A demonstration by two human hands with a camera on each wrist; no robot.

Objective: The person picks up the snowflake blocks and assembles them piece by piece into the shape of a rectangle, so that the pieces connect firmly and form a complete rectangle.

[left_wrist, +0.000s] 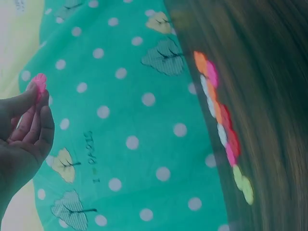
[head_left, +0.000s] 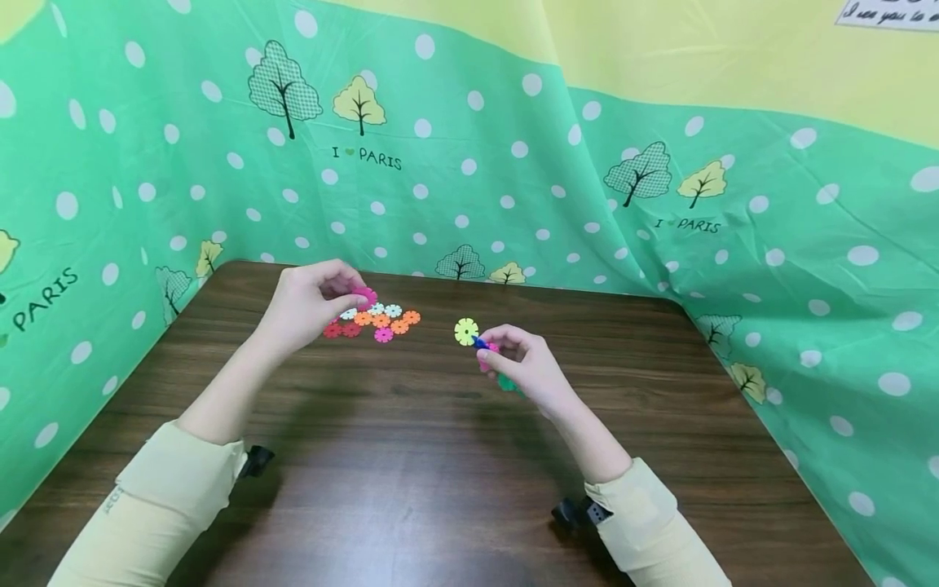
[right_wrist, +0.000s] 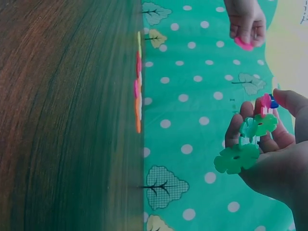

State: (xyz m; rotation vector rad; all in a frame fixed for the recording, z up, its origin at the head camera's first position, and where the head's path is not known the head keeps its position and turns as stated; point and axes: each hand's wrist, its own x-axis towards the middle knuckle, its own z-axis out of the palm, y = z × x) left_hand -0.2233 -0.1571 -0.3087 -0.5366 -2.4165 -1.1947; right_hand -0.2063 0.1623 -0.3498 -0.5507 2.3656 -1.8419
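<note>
My left hand (head_left: 311,302) pinches a pink flower-shaped disc (head_left: 364,297) between thumb and fingertips, raised over the far left of the table. In the left wrist view that disc (left_wrist: 40,83) shows at the fingertips. My right hand (head_left: 524,367) holds up a chain of joined flower discs. At the chain's tip in the head view is a yellow disc (head_left: 465,332), beside a blue one (head_left: 480,342) at the thumb. The right wrist view shows a pink disc (right_wrist: 265,103), then green discs (right_wrist: 237,158) hanging toward the palm; the yellow disc is hidden there.
Loose discs lie grouped on the dark wooden table (head_left: 411,456) near its back edge: orange (head_left: 399,327), white (head_left: 393,311), red (head_left: 332,329) and pink (head_left: 384,334). Yellow-green ones (left_wrist: 247,190) sit at one end. A green dotted curtain (head_left: 469,196) stands around the table.
</note>
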